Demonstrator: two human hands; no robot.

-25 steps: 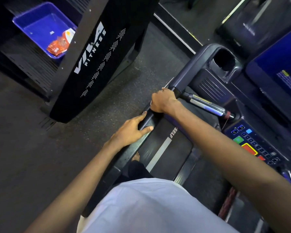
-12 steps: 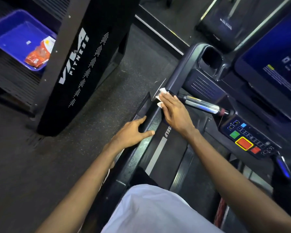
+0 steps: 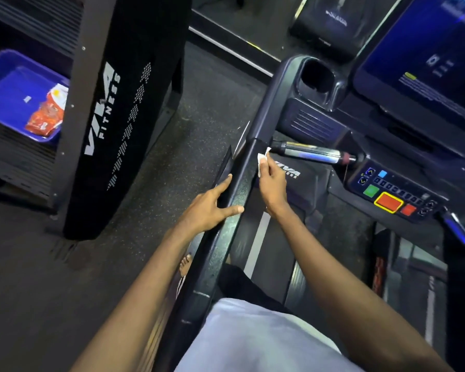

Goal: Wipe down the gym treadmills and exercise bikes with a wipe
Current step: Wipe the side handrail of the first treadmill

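**Along the left handrail: a small wipe, with lit buttons close by**

Near the centre of the frame, a small white crumpled wipe (image 3: 262, 159) is pinched between the thumb and fingertips of the right hand (image 3: 273, 185). It is pressed against the inner side of the dark textured treadmill handrail (image 3: 220, 242), just below the joint where the chrome sensor bar (image 3: 312, 153) branches off to the right. The grip of the left hand (image 3: 208, 209) is slack: its fingers are laid straight along the rail's outer edge and nothing is held.

Only a corner of the wipe is shown beyond the fingers. It could be dragged out of the pinch by the rough surface, or the rail could be rubbed by bare fingertips instead. Right of centre, the black control panel with green and red buttons (image 3: 387, 194) is lit. A button could be pressed by accident if the stroke is carried across the bar.
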